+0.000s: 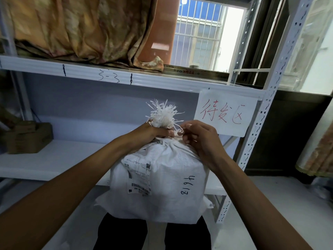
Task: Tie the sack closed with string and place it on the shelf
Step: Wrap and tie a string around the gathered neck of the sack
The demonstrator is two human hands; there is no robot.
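Two hands meet at the gathered neck of the white sack (162, 179), which stands upright on the person's lap, neck directly under the fingers. Left hand (155, 131) is clenched round the neck just below the frayed top; right hand (200, 138) pinches the string (177, 129) beside it, the nearer one for pulling the knot tight. Beyond both hands lies the shelf (54, 159), so the sack would go forward and slightly left. Writing: "4613" inked on the sack beside a shipping label, "3-3" on the upper shelf edge, red Chinese characters on a paper sign (225, 112) past the right hand
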